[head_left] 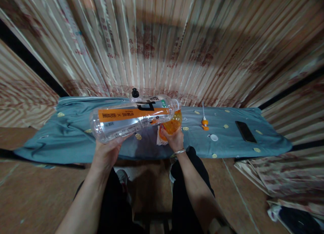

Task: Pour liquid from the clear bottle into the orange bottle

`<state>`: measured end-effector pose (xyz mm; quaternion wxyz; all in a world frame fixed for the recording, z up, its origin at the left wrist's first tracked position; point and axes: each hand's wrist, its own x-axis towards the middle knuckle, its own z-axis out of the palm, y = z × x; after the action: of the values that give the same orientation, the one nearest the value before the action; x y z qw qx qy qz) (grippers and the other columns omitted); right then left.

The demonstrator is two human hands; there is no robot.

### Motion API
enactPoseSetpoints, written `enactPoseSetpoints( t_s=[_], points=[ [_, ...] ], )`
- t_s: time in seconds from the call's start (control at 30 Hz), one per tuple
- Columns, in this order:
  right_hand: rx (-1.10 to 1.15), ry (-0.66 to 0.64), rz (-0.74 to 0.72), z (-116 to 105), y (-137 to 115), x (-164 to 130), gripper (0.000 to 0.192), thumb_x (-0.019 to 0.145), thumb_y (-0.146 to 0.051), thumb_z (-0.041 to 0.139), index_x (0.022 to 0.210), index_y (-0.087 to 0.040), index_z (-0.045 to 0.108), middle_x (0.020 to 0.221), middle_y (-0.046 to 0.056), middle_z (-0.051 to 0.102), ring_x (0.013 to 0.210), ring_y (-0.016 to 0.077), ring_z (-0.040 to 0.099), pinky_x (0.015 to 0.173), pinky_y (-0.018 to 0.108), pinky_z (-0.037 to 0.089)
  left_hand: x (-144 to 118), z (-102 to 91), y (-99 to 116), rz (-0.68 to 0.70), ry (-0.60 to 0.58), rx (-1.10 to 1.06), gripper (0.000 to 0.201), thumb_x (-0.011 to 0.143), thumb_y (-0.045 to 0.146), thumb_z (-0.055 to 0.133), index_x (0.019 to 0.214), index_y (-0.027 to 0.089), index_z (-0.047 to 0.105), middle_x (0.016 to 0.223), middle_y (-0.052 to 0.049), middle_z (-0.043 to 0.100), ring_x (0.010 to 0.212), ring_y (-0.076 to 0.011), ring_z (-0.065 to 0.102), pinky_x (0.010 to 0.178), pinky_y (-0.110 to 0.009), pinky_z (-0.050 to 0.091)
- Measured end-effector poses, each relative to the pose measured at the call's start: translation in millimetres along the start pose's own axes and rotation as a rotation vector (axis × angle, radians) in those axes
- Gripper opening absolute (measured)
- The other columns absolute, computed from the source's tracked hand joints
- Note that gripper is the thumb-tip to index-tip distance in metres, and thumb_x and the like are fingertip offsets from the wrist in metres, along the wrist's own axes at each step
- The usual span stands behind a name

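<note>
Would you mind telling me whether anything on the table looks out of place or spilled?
No spill shows. A white cap and an orange pump nozzle lie loose on the blue cloth, apart from the big bottle tipped sideways over the small orange bottle.

A black phone (245, 131), white cap (214, 137) and pump nozzle (204, 121) lie on blue cloth (76, 139).

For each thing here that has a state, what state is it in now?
Large bottle: tipped on its side, mouth over the orange bottle, nearly empty.
Orange bottle: upright, uncapped, holding orange liquid.
Left hand: under the large bottle's base, supporting it.
Right hand: closed around the orange bottle.
Pump: lying loose on the cloth.
White cap: off, on the cloth.
Phone: flat, screen dark.
</note>
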<state>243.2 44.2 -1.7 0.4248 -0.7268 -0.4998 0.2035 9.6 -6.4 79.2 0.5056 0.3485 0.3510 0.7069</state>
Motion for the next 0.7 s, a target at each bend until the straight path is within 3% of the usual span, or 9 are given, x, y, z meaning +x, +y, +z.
enactPoseSetpoints(
  t_s=[0.27, 0.47, 0.7],
  points=[
    [0.014, 0.024, -0.036, 5, 11, 4, 0.065, 0.067, -0.058, 0.084, 0.113, -0.022, 0.056, 0.101, 0.011, 0.079, 0.097, 0.0343, 0.076, 0.085, 0.046, 0.061, 1, -0.9, 0, 0.011, -0.013, -0.005, 0.086, 0.052, 0.031, 0.102, 0.133, 0.029, 0.073, 0.116, -0.01, 0.082, 0.091, -0.0306, 0.081, 0.08, -0.042, 0.069],
    [0.031, 0.031, -0.015, 6, 11, 3, 0.06, 0.068, -0.054, 0.085, 0.112, -0.023, 0.058, 0.099, 0.008, 0.079, 0.099, 0.0336, 0.078, 0.085, 0.044, 0.062, 2, -4.5, -4, 0.025, -0.038, 0.005, 0.088, 0.054, 0.034, 0.102, 0.136, 0.033, 0.071, 0.122, -0.007, 0.082, 0.101, -0.0333, 0.08, 0.093, -0.048, 0.067],
    [0.016, 0.017, 0.014, 3, 5, 2, 0.064, 0.066, -0.051, 0.086, 0.115, -0.02, 0.057, 0.1, 0.011, 0.08, 0.103, 0.036, 0.077, 0.088, 0.047, 0.061, 2, -4.7, -2, 0.017, -0.036, 0.025, 0.085, 0.054, 0.036, 0.102, 0.134, 0.033, 0.072, 0.12, -0.008, 0.082, 0.096, -0.0324, 0.08, 0.087, -0.047, 0.069]
  ],
)
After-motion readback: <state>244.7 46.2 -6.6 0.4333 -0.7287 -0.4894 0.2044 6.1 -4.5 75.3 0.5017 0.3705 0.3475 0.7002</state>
